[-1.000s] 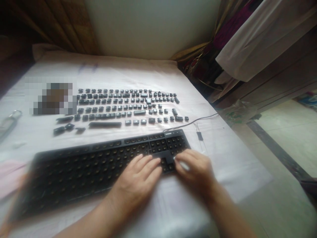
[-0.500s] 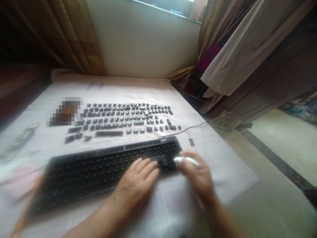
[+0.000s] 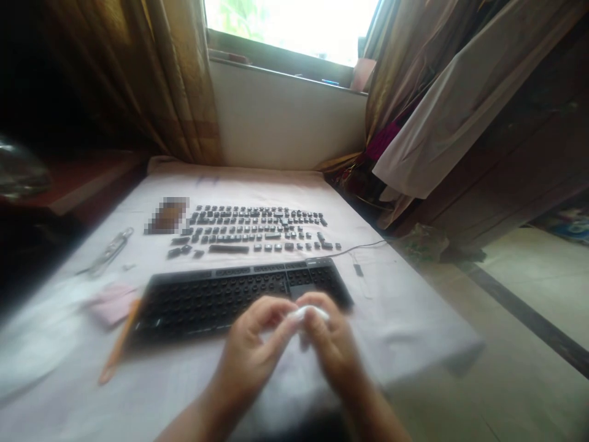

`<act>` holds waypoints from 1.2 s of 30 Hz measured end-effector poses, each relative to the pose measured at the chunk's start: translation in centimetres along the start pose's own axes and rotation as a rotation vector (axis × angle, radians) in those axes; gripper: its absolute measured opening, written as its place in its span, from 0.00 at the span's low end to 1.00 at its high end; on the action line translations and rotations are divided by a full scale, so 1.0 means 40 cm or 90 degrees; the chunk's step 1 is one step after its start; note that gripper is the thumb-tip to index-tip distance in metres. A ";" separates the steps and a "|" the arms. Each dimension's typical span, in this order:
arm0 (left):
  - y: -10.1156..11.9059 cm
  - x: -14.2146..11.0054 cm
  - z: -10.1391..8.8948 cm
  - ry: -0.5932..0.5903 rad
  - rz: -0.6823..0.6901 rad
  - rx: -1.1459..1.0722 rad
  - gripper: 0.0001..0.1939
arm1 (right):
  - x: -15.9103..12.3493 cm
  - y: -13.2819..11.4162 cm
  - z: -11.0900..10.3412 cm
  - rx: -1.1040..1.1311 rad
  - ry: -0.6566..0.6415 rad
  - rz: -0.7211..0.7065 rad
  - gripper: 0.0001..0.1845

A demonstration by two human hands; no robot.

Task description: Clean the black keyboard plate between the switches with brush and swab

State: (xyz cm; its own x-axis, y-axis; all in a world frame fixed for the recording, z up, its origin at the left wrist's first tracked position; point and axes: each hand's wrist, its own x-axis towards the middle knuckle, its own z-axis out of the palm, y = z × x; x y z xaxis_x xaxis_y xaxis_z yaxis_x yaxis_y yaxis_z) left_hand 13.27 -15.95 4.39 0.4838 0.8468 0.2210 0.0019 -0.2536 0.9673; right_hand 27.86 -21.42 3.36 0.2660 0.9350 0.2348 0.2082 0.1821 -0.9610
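Note:
Both hands meet in front of the keyboard's near right part, around a small white wad (image 3: pixel 318 312) whose material is blurred. The fingers of my left hand (image 3: pixel 251 347) are closed at the wad's left end. My right hand (image 3: pixel 335 347) pinches it between thumb and fingers. Just beyond them lies a black keyboard (image 3: pixel 207 304) with its keycaps off, tilted slightly on the white cloth. Loose black keycaps stand in rows behind it, with a long spacebar keycap (image 3: pixel 229 248) at the front. My hands cover part of the keyboard's near edge.
On the left are a pink cloth (image 3: pixel 110 304), an orange stick-like tool (image 3: pixel 118 347), a slim greyish object (image 3: pixel 110 250) and a pixelated item (image 3: pixel 166 215). The keyboard cable (image 3: pixel 365 247) crosses the right table edge, near a small dark piece (image 3: pixel 358 269).
My left hand has lifted off the keyboard and joined my right hand at the white wad. My right hand has come in leftward. The view has tilted up, showing more window.

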 end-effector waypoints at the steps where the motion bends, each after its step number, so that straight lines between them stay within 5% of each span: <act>1: 0.000 -0.008 -0.003 0.012 -0.027 -0.027 0.12 | -0.005 -0.002 0.004 -0.006 0.000 -0.012 0.18; 6: 0.000 -0.049 -0.031 0.061 -0.085 -0.083 0.14 | -0.024 -0.021 -0.004 -0.194 0.089 -0.220 0.13; 11: 0.011 -0.091 -0.046 0.037 -0.103 -0.083 0.15 | -0.039 -0.063 0.005 -0.291 0.023 -0.369 0.09; 18: 0.015 -0.122 -0.062 0.039 -0.073 -0.037 0.12 | -0.051 -0.092 0.043 -0.221 -0.018 -0.335 0.06; 25: 0.022 -0.108 -0.081 0.082 -0.101 -0.030 0.13 | -0.022 -0.060 0.072 -0.150 -0.033 -0.187 0.10; 36: 0.006 -0.116 -0.105 0.086 -0.055 0.022 0.18 | -0.009 -0.060 0.101 -0.188 -0.014 -0.207 0.05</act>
State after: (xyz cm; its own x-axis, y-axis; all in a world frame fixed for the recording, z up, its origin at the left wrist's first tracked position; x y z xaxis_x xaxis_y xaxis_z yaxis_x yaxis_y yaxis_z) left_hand 7.36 -17.98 4.13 0.3581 0.9209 0.1539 0.0692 -0.1905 0.9792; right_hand 23.47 -20.95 5.00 0.1221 0.8503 0.5119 0.5387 0.3764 -0.7538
